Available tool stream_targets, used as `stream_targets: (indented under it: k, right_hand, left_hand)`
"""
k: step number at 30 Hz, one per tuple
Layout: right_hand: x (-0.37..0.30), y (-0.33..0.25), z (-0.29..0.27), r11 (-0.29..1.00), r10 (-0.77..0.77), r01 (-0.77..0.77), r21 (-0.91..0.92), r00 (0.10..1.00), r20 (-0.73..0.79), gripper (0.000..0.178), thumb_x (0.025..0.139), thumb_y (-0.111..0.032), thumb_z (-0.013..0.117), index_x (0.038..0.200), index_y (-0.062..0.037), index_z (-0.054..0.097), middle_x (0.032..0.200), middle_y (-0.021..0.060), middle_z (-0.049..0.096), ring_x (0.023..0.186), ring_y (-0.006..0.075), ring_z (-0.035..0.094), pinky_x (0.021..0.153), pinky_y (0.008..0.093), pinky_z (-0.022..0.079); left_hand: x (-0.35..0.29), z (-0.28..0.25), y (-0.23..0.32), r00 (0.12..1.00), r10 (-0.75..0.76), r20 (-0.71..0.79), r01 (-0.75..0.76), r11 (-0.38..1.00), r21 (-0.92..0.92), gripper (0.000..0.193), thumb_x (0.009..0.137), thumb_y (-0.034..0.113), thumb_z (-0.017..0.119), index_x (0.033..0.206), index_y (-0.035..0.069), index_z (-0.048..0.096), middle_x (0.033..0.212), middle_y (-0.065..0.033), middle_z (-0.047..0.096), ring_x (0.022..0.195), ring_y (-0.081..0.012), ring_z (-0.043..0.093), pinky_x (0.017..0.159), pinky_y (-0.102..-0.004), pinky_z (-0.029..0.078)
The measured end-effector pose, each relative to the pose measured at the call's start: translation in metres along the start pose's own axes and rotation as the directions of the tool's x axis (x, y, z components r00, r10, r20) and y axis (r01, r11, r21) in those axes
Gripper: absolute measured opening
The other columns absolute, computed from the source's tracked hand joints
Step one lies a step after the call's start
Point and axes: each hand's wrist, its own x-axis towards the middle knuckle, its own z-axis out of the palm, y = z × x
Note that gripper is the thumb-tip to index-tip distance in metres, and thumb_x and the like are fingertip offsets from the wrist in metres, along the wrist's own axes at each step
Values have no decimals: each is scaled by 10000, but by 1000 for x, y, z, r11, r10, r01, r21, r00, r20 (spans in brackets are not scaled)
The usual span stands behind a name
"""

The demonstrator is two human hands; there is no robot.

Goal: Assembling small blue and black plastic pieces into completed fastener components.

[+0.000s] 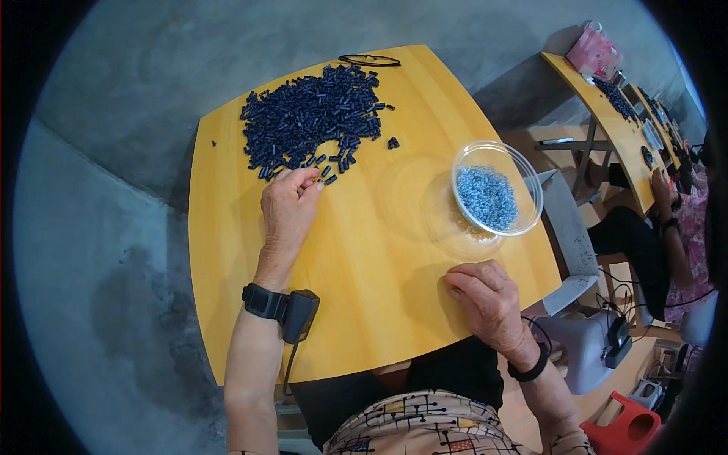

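Note:
A large heap of small black cylindrical pieces [311,114] is spread over the far left of the yellow table. At its near edge is my left hand [292,205], with fingers curled and thumb and forefinger close together beside a few loose pieces; whether one is pinched between them is hidden. My right hand [489,303] rests closed near the table's right front edge, its fingertips turned in, so anything inside cannot be seen. Beyond it stands a round clear plastic bowl [459,163] holding many small shiny metal parts [487,197], too small to name.
Eyeglasses [369,60] lie at the table's far edge. An open grey box [565,235] adjoins the right side. Further right, another person [686,227] sits at a second table [588,95] with black pieces and a pink bag [594,53]. A red plastic stool [623,426] stands lower right.

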Motion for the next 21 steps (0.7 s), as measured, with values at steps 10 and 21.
stream_targets:
  k: [10, 21]
  right_hand:
    - [0, 3, -1, 995, 69, -69, 70, 998, 4, 213, 676, 18, 681, 882, -22, 643, 889, 98, 633, 768, 266, 596, 677, 339, 488]
    - [-1, 6, -3, 991, 60, -63, 114, 998, 33, 239, 673, 19, 668, 904, -31, 636, 918, 92, 624, 787, 267, 586, 683, 345, 491]
  left_hand:
    - [1, -1, 34, 994, 78, -77, -81, 996, -39, 208, 709, 42, 711, 914, 37, 671, 902, -88, 608, 703, -217, 598, 646, -326, 484]
    - [36, 59, 58, 915, 351, 196, -395, 876, 277, 189, 842, 83, 573, 1008, 1, 610, 905, -128, 542, 868, -299, 559, 743, -401, 480]
